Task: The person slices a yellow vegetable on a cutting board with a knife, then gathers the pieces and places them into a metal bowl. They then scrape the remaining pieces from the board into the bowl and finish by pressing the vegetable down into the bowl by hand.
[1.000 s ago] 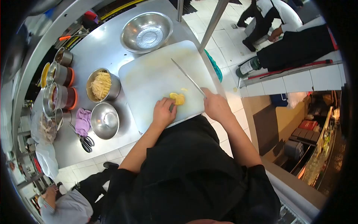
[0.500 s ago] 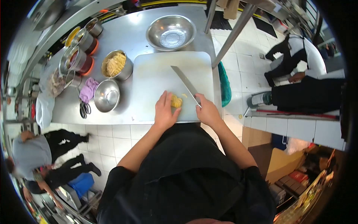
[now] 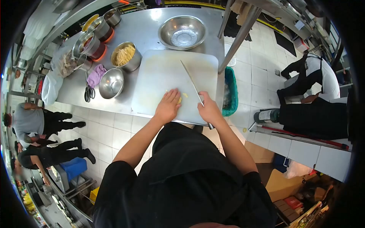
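Observation:
On the white cutting board [image 3: 152, 68], my left hand [image 3: 168, 106] presses down over a yellow food piece [image 3: 179, 101], mostly hidden beneath the fingers. A small yellow scrap [image 3: 185, 95] lies just right of it. My right hand [image 3: 209, 108] is closed round the handle of a long knife [image 3: 191, 78], its blade pointing up and left over the board, right of the scrap. Left of the board stand a metal pot [image 3: 133, 62] holding yellow strips [image 3: 124, 55] and an empty steel bowl [image 3: 111, 84].
A wide metal bowl [image 3: 182, 32] stands behind the board. Scissors [image 3: 89, 94], a purple cloth [image 3: 96, 76] and pots of sauce [image 3: 91, 47] are at the left. A green-lined bin [image 3: 231, 91] is beside the table. Other people stand at left and right.
My left hand now lies flatter over the yellow food, which is more covered. The knife has turned in my right hand, showing a narrower blade and more handle. The camera view has shifted.

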The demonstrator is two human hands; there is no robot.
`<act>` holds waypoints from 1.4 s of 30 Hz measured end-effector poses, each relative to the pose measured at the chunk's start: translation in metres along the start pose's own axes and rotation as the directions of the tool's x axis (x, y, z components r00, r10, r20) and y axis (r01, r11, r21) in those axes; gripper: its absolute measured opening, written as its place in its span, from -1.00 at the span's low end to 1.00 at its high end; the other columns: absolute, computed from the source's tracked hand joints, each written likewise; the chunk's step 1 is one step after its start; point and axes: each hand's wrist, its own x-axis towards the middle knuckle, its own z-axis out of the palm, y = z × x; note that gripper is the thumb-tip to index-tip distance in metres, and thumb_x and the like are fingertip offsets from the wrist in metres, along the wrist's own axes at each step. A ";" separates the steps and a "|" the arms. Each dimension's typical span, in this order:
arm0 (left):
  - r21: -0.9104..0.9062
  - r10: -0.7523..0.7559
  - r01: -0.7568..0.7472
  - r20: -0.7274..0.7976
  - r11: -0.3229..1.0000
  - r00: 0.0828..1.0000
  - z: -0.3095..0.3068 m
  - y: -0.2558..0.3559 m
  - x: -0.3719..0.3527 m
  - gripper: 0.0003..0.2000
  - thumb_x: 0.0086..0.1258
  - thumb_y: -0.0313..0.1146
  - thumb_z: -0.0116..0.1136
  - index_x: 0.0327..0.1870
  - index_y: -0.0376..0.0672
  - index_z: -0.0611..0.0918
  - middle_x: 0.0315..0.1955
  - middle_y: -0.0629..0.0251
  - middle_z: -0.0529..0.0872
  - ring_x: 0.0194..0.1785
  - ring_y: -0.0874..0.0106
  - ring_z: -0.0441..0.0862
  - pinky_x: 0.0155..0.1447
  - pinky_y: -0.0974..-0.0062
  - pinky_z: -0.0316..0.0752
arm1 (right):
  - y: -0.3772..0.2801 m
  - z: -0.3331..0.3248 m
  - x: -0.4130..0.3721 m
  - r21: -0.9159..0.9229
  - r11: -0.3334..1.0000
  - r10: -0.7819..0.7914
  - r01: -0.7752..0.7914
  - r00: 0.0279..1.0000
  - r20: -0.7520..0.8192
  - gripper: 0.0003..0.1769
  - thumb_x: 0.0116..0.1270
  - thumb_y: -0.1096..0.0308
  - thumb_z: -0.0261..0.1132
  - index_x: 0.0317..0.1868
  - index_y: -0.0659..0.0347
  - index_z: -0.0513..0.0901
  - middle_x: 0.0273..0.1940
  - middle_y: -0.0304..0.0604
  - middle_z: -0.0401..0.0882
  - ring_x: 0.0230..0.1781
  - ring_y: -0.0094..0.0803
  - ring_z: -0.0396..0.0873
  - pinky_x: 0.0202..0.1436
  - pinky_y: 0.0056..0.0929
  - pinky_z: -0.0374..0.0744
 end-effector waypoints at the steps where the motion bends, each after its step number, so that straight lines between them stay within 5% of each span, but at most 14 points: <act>1: -0.013 0.019 -0.020 -0.011 1.000 1.000 0.000 -0.001 0.000 -0.50 0.39 -0.31 0.03 0.33 -0.31 0.34 0.37 -0.05 0.28 0.44 0.03 0.21 0.49 0.12 0.07 | 0.001 0.001 -0.001 0.000 1.000 0.002 -0.002 1.000 0.004 -0.50 0.27 0.38 0.16 0.23 0.18 0.33 -0.38 0.10 0.58 -0.33 0.03 0.60 -0.22 -0.12 0.50; 14: -0.129 0.058 -0.061 -0.026 0.990 0.998 -0.009 -0.006 -0.001 -0.50 0.35 -0.26 0.09 0.29 -0.23 0.42 0.35 -0.07 0.33 0.41 -0.01 0.24 0.46 0.09 0.12 | -0.007 -0.003 -0.016 -0.085 0.995 -0.058 0.057 0.998 -0.010 -0.51 0.26 0.41 0.07 0.23 0.21 0.33 -0.31 0.33 0.59 -0.30 0.22 0.58 -0.16 0.02 0.50; 16: -0.107 0.001 -0.021 -0.181 0.994 0.983 -0.024 0.000 0.000 -0.49 0.28 -0.24 0.17 0.26 -0.21 0.46 0.29 -0.04 0.41 0.36 0.00 0.31 0.42 0.05 0.17 | -0.014 -0.002 -0.019 -0.115 0.993 -0.010 0.016 0.999 0.050 -0.52 0.27 0.40 0.08 0.23 0.21 0.33 -0.35 0.30 0.59 -0.32 0.22 0.57 -0.18 0.02 0.49; 20: -0.220 -0.063 0.009 -0.240 0.975 0.969 -0.049 -0.009 -0.008 -0.59 0.22 -0.31 0.20 0.11 -0.20 0.56 0.12 0.02 0.53 0.18 0.04 0.46 0.28 0.11 0.33 | -0.021 0.007 -0.021 -0.202 0.979 0.004 0.015 0.996 0.092 -0.56 0.30 0.38 0.09 0.20 0.19 0.35 -0.40 0.27 0.59 -0.34 0.22 0.57 -0.21 0.05 0.48; 22: -0.367 -0.079 0.050 -0.064 0.929 0.995 -0.052 -0.013 -0.008 -0.71 0.15 -0.42 0.22 -0.07 -0.21 0.62 -0.11 0.09 0.59 -0.02 0.07 0.54 0.08 0.17 0.45 | -0.027 0.010 -0.020 -0.296 0.951 -0.070 0.087 0.995 0.067 -0.62 0.32 0.38 0.10 0.15 0.20 0.37 -0.44 0.25 0.59 -0.36 0.23 0.58 -0.24 0.11 0.49; 25: -0.307 -0.082 0.097 0.062 0.947 0.995 -0.043 -0.016 0.003 -0.78 0.11 -0.50 0.21 -0.18 -0.22 0.62 -0.22 0.11 0.58 -0.10 0.08 0.56 -0.03 0.22 0.50 | -0.042 0.011 -0.013 -0.393 0.918 -0.007 0.050 0.994 0.110 -0.69 0.32 0.38 0.08 0.07 0.21 0.38 -0.45 0.20 0.60 -0.37 0.20 0.59 -0.26 0.11 0.49; 28: -0.270 -0.102 0.167 0.242 0.948 0.965 -0.043 -0.012 0.017 -0.80 0.14 -0.53 0.13 -0.19 -0.25 0.62 -0.17 0.06 0.59 -0.06 0.08 0.57 0.03 0.21 0.50 | -0.038 0.017 -0.004 -0.510 0.858 0.001 0.057 0.994 0.112 -0.73 0.30 0.40 0.04 0.01 0.23 0.38 -0.45 0.18 0.61 -0.37 0.17 0.60 -0.27 0.11 0.50; 37: -0.162 -0.104 0.175 0.374 0.971 0.922 -0.041 -0.014 0.041 -0.85 0.07 -0.51 0.18 -0.30 -0.28 0.63 -0.30 -0.01 0.69 -0.13 0.04 0.63 -0.06 0.15 0.54 | -0.058 0.024 0.008 -0.611 0.778 -0.031 0.147 0.980 0.195 -0.77 0.38 0.35 0.02 -0.01 0.23 0.33 -0.42 0.15 0.61 -0.36 0.17 0.59 -0.28 0.09 0.50; 42: -0.206 -0.119 0.189 0.311 0.960 0.943 -0.040 -0.013 0.038 -0.85 0.07 -0.52 0.16 -0.31 -0.30 0.63 -0.33 -0.03 0.69 -0.16 0.02 0.64 -0.08 0.13 0.55 | -0.059 0.022 0.010 -0.608 0.773 -0.045 0.180 0.972 0.230 -0.77 0.38 0.37 0.01 -0.01 0.24 0.31 -0.45 0.17 0.60 -0.38 0.18 0.58 -0.29 0.11 0.48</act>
